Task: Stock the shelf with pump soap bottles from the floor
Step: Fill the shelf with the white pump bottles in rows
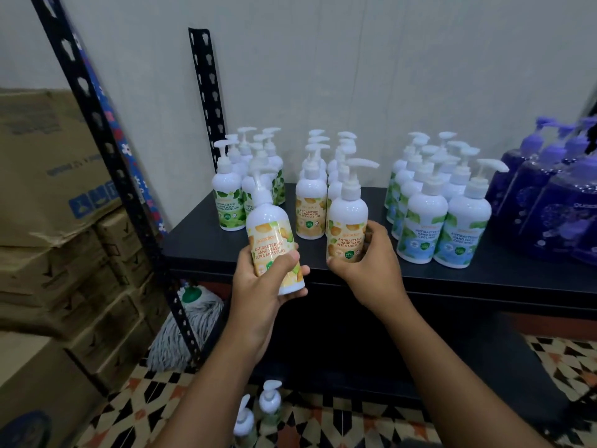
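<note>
From my head camera, looking down: my left hand [258, 286] grips a white pump soap bottle with an orange label [269, 236]. My thumb lies across the front of the label and my fingers [298, 271] curl round its lower part from the far side. This bottle is tilted, its pump head leaning up and to the left, and I hold it in the air just in front of the black shelf [504, 279], near the front edge.

My right hand [368, 270] grips a second orange-label bottle [347, 218]. Its fingers [374, 229] wrap the right side and the thumb sits low on the label. That bottle stands upright at the front of the shelf, but my hand hides its base, so I cannot tell whether it rests on the board.

On the shelf behind stand a cluster of green-label bottles [227, 202] at the left, a double row of orange-label ones [310, 210] in the middle, blue-and-green-label ones [421, 226] to the right, and purple bottles [555, 205] at the far right.

Down on the patterned tile floor [342, 421], between my forearms, two more pump bottles [269, 404] stand close together. A mop head [185, 331] lies under the shelf's left end, and stacked cardboard boxes [48, 176] fill the left side.
</note>
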A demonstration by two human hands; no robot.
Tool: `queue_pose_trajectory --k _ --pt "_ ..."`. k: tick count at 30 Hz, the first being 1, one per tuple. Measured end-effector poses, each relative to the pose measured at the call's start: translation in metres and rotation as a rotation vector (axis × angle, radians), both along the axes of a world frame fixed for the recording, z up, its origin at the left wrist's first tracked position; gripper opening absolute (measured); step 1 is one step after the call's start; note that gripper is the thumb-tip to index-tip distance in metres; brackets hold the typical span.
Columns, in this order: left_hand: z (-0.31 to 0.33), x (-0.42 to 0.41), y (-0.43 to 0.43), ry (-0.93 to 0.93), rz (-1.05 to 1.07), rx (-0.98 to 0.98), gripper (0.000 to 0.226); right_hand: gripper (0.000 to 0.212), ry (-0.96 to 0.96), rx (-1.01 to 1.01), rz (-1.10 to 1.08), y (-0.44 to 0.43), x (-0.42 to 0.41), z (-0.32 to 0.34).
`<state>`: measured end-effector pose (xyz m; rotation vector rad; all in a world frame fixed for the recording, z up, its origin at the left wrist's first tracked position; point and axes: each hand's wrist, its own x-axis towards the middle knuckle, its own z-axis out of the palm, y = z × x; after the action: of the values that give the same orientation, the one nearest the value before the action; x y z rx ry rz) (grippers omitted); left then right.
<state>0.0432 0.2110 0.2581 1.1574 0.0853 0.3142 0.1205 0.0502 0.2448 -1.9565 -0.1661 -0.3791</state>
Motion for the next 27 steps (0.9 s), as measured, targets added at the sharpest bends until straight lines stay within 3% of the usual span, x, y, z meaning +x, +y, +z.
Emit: queue_pose_trajectory --k 3,17,27 --pt "-0.003 -0.003 -0.001 0.007 -0.001 0.003 0.061 0.065 0.005 -0.045 -0.031 0.0 0.002 0.0" --pt "-0.008 -0.003 -0.004 0.027 0.0 0.044 0.058 0.062 0.022 -0.128 -0.075 0.008 0.009 0.007" --pt "-0.008 0.013 -0.002 0.004 0.084 0.196 0.066 0.079 0.073 -0.129 -0.046 0.0 0.005 0.011"
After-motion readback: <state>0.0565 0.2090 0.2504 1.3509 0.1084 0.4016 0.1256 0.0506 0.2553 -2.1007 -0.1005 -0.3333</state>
